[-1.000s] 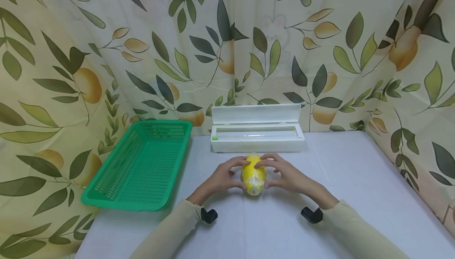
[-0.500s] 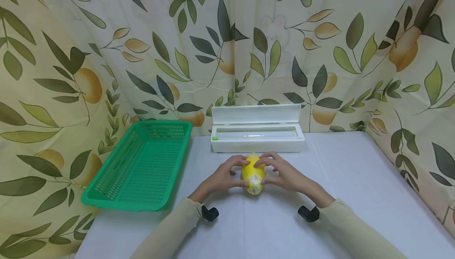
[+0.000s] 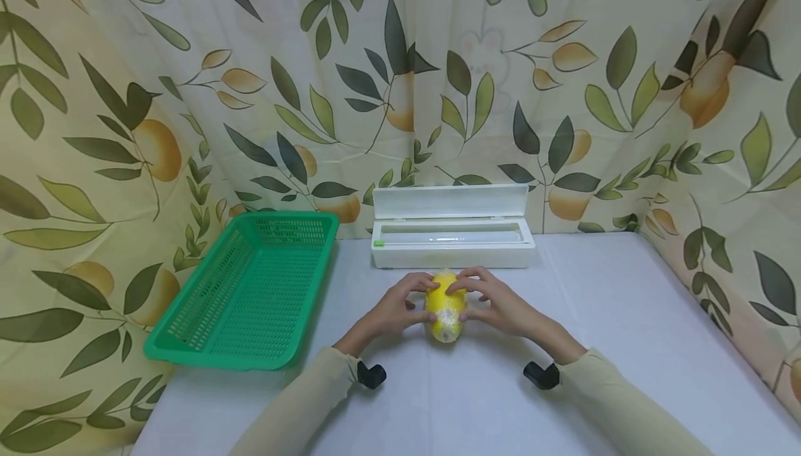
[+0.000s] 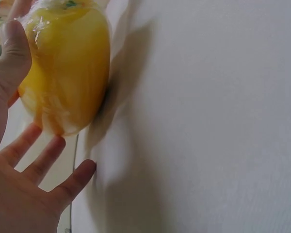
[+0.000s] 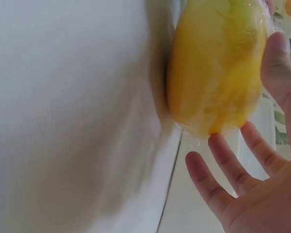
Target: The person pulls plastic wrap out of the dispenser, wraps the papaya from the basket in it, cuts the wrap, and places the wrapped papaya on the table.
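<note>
I have a yellow fruit (image 3: 446, 305) wrapped in clear film between my two hands, near the middle of the white table (image 3: 626, 345). My left hand (image 3: 393, 311) cups its left side, thumb and forefinger curled onto the top and the near flank; in the left wrist view the thumb (image 4: 12, 53) presses on the film while the other fingers (image 4: 43, 155) lie spread and straight below the fruit (image 4: 68, 68). My right hand (image 3: 500, 308) mirrors it on the right side, and in the right wrist view its thumb (image 5: 279, 63) lies against the wrapped fruit (image 5: 218, 68) with the fingers (image 5: 223, 160) loose and apart beneath. The fruit rests on the table. Just beyond it, on the far side, stands a white film dispenser (image 3: 452, 244) with its lid up. Far left sits a green basket (image 3: 188, 345), well apart from my hands
</note>
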`<state>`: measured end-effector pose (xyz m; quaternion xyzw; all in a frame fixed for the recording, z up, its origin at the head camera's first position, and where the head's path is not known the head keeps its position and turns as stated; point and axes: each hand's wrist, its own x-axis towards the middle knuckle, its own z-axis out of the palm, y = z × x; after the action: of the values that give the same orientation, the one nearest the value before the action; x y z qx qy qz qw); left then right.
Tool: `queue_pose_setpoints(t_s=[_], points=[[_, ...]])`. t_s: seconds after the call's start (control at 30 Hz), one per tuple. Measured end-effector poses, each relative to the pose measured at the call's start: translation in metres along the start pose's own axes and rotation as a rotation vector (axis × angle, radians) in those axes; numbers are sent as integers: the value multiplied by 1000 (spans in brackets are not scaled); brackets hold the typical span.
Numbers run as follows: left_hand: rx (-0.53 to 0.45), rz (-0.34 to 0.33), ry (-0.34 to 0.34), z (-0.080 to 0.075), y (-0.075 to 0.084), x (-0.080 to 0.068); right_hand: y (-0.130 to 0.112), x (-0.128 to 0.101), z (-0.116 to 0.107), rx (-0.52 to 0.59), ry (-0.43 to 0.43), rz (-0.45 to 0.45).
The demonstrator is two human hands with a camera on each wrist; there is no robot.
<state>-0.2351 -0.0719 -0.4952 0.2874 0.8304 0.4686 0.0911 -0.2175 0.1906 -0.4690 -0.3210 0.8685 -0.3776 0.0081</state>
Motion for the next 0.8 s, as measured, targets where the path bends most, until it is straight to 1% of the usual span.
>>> queue_pose_setpoints(t_s=[0.13,0.33,0.57,0.8], points=[[9,37,23,3,0,1,-1,2,4,17,18,15],[37,44,28,5,-1,0,-3,5,7,42,29,31],[3,61,21,7,-4,-2,1,6,10,82,15,39],[-33,-4,-16,5,-2,0,-1,5,7,53,-20,53]])
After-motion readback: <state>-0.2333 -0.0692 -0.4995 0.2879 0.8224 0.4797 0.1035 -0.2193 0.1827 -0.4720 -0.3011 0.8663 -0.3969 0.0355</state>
